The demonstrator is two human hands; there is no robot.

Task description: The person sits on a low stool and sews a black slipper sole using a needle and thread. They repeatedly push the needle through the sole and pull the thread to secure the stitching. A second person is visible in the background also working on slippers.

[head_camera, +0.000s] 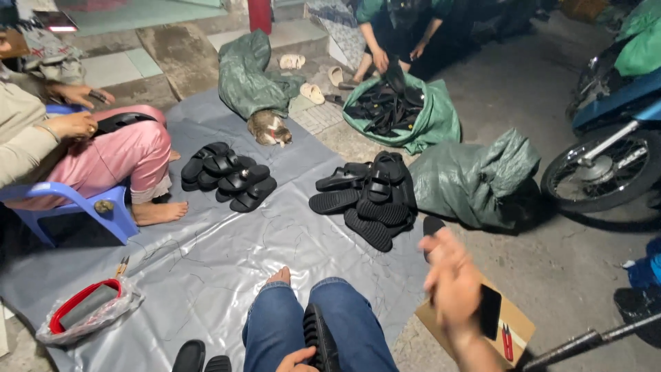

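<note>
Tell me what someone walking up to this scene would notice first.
Probably the piles of black sandals on the grey tarp, with a cat curled at its far edge by a green sack. Close up, the right hand blurs above a cardboard piece, while the left hand rests on a black sandal across the lap.

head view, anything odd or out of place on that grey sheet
A cat lies curled at the far edge of the grey sheet, beside a green sack and near two piles of black sandals. Loose threads litter the sheet.
</note>
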